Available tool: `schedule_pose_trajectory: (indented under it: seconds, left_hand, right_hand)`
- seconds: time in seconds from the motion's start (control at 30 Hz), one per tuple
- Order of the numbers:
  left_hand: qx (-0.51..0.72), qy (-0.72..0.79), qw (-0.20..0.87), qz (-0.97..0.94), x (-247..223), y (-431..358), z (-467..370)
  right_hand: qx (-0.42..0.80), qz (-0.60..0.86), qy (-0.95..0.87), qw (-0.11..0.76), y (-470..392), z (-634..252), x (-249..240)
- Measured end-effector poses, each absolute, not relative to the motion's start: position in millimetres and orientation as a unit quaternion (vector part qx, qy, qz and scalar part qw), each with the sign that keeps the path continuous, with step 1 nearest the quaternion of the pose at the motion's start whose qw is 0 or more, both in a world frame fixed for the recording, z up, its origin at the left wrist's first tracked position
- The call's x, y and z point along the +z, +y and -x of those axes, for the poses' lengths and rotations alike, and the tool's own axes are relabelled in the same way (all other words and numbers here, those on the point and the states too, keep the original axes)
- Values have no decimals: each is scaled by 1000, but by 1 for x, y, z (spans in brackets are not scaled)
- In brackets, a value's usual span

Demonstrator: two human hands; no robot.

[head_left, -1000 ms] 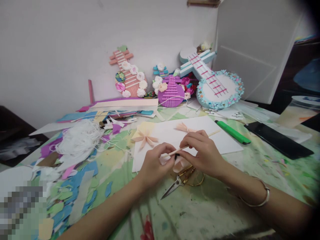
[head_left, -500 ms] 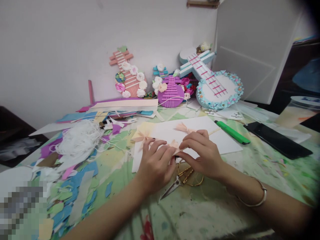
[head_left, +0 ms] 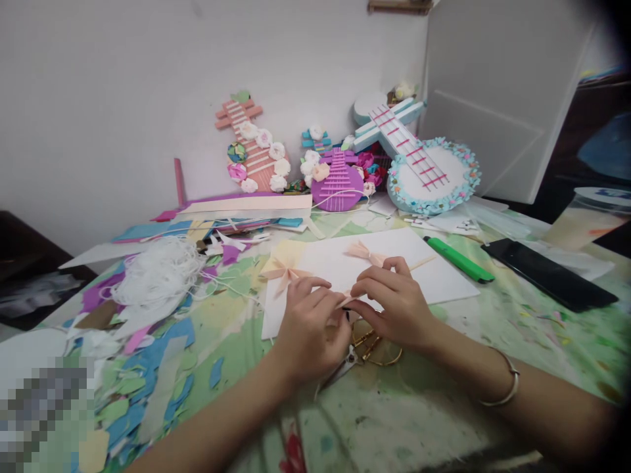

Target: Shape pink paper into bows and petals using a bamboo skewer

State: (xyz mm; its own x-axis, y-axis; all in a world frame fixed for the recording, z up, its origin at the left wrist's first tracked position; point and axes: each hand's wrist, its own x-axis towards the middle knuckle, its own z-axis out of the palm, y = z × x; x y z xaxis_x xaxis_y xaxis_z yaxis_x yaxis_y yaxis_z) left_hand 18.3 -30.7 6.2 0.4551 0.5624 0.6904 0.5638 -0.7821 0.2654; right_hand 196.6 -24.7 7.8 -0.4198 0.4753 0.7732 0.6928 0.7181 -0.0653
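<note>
A small pale peach paper piece (head_left: 346,299) is pinched between my two hands, mostly covered by the fingers. My left hand (head_left: 313,322) grips its left end, and my right hand (head_left: 392,299) closes on its right end. Beneath them lies a white sheet (head_left: 325,259) bearing a peach paper bow (head_left: 286,272) on the left and another gathered peach piece (head_left: 365,253) behind my right hand. Gold-handled scissors (head_left: 377,348) rest on the table just below the hands, their blades partly hidden by my left hand.
White string (head_left: 158,276) and colored scraps (head_left: 152,374) cover the left side. To the right lie a green cutter (head_left: 458,259) and a black phone (head_left: 547,274). Decorated paper instruments, one purple (head_left: 338,187) and one light blue (head_left: 434,177), stand along the wall.
My left hand has shifted slightly down and now covers more of the scissor blades. Less of the peach piece shows between the fingers, and the left bow is more exposed.
</note>
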Motion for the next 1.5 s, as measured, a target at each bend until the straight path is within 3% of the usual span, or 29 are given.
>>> schedule_pose_trajectory:
  seconds: [0.13, 0.53, 1.13, 1.5]
  left_hand:
    - [-403, -312, -11, 861, 6, -26, -14]
    - [-392, -334, 91, 852, 4, -21, -10]
    - [-388, -383, 80, 835, 3, -17, -12]
    - [-396, -345, 39, 850, -8, -16, -16]
  right_hand:
    - [-140, 358, -830, 404, -24, -196, 7]
    - [-104, 378, -857, 335, -20, -197, 16]
    - [-142, 416, -821, 365, -18, -188, 6]
    - [-199, 387, -868, 238, -26, -193, 34]
